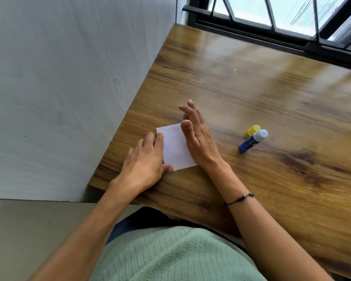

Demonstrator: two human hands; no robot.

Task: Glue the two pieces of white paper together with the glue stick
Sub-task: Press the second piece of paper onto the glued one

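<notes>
My left hand [144, 159] pressed flat on the paper [175, 148]; right hand [197, 134] open beside it. Glue stick [252, 140] lay uncapped: pressing stage, I judged.

Both hands [170, 145] on white paper [175, 148]

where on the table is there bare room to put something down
Bare wood lies between the glue stick and the window frame, and along the table edge right of the right hand. It is crowded by the wall-side edge, where the left hand and right hand flank the paper.
</notes>
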